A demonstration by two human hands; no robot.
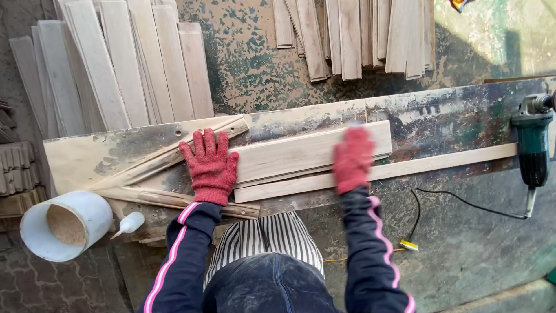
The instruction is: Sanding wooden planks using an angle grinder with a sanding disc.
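Two red-gloved hands on a pale wooden board at the table.

We note the left hand (209, 166) spread wide and flat, fingers splayed, pressing on the left end of the board (301, 153), which lies lengthwise on the scuffed table (440, 119). The right hand (352, 159) rests on the board's right part; it is motion-blurred, so we cannot tell its grip, possibly flat too. A long thin strip (440, 162) lies just beside the board's near edge. Left of us: a white cylindrical tub (66, 225) holding sawdust, and a small white squeeze bottle (128, 223) lying beside it. A green power tool (533, 145) sits at the far right, and stacked planks (124, 64) lie beyond the table.
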